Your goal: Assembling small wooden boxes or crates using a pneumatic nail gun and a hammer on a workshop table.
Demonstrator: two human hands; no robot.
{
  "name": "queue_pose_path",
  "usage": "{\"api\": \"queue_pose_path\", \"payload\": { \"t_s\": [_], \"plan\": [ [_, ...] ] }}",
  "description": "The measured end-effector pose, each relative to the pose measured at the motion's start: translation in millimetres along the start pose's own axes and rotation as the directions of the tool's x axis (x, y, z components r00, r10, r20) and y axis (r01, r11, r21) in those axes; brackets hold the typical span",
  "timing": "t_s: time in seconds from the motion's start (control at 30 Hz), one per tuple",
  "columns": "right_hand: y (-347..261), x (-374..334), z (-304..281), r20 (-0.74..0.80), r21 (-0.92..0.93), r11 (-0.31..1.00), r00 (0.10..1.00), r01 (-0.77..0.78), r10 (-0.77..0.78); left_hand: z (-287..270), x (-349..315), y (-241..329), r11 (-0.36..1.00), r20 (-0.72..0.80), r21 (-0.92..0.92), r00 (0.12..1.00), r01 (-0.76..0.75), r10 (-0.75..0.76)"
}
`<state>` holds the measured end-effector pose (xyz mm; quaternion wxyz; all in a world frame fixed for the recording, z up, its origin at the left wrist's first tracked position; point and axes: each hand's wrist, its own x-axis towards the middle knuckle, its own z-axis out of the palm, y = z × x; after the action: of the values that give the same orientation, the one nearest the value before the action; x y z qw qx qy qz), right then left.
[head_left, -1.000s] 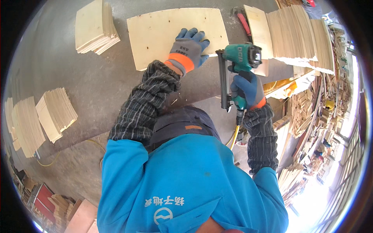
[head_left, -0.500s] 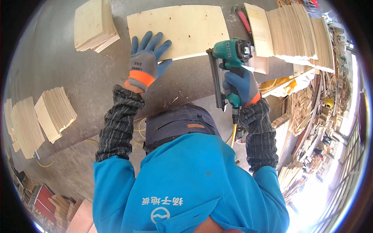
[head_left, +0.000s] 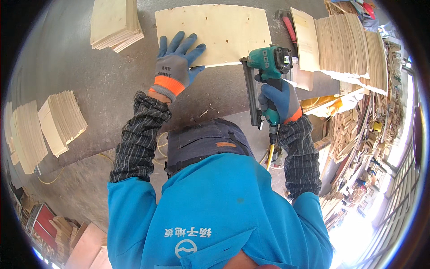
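Observation:
A pale plywood sheet (head_left: 224, 31) lies flat on the dark workbench (head_left: 197, 96). On its near left corner rests my left hand (head_left: 175, 62), gloved in grey and blue, fingers spread and pressing on the wood. My right hand (head_left: 281, 101), in a matching glove, is wrapped round the handle of a green pneumatic nail gun (head_left: 264, 60). The gun's long black magazine slants down toward me, and its nose is by the sheet's near right edge; whether they touch I cannot tell. A yellow air hose (head_left: 270, 157) runs from the handle's base.
Stacked plywood panels stand at the back left (head_left: 114, 24), at the left (head_left: 62, 121) and at the right (head_left: 342, 47). A red-handled hammer-like tool (head_left: 289, 29) lies beside the right stack. Below it hangs yellow and white sheeting (head_left: 331, 105). Scrap wood (head_left: 349, 134) is piled farther right.
The view has shifted slightly, so the sheet and stacks sit a little farther right or higher in it. My left hand stays on the sheet, and my right still grips the nail gun.

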<state>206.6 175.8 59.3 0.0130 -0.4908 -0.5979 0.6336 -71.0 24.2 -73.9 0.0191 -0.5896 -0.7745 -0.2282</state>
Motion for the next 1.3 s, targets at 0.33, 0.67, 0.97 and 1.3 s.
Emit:
{"api": "queue_pose_path", "payload": {
  "t_s": [0.33,0.67,0.97,1.3],
  "plan": [
    [-3,-2,4,-0.02,0.015,1.0,1.0,0.0,0.0,2,0,-2,1.0,0.003,0.001,1.0,0.001,-0.001],
    [2,-9,-3,-0.02,0.039,0.994,0.995,0.1,-0.099,-4,-2,-4,1.0,0.005,-0.021,1.0,0.007,-0.007],
    [28,-61,-24,-0.177,0.189,0.979,0.983,0.076,-0.042,-21,-48,-45,0.969,-0.001,-0.15,0.98,0.198,-0.2],
    [19,-53,7,-0.106,0.149,0.988,0.994,0.03,-0.014,25,-54,44,0.782,-0.086,-0.55,0.911,0.293,-0.402]
  ]
}}
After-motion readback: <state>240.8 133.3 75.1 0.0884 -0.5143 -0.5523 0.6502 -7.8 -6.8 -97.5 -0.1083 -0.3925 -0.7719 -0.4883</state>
